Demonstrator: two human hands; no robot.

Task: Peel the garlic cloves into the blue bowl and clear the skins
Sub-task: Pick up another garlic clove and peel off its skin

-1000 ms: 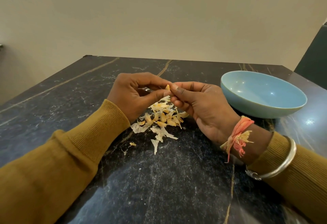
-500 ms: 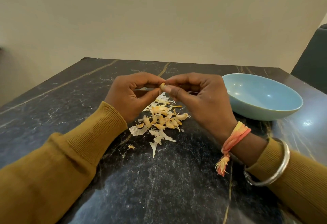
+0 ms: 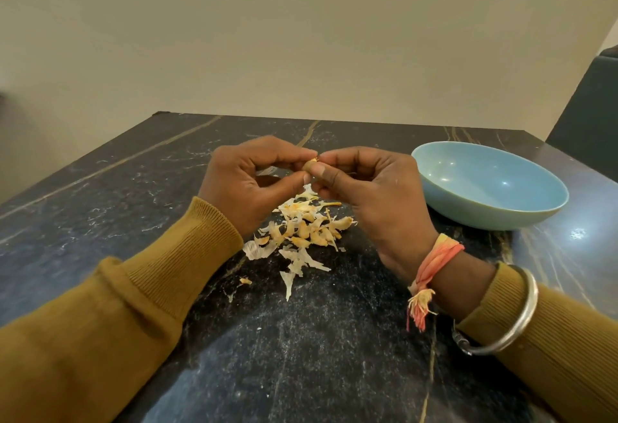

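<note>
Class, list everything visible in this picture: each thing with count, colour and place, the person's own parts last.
table: one, black marble, pale veins, foreground.
blue bowl: one, light blue, on the table, right of the grips.
garlic clove: one, tan, pinched between both grips.
garlic pile: one, white and yellowish skins and pieces, on the table under the grips.
loose scrap: one, pale, left of the pile's near end.
wall: one, beige, behind the table.
dark object: one, right edge, unidentifiable.
sleeves: two, mustard, forearms.
bangle: one, silver, right forearm.
thread band: one, orange-pink, right wrist.
left grip: pinches the clove.
right grip: pinches the clove.
</note>
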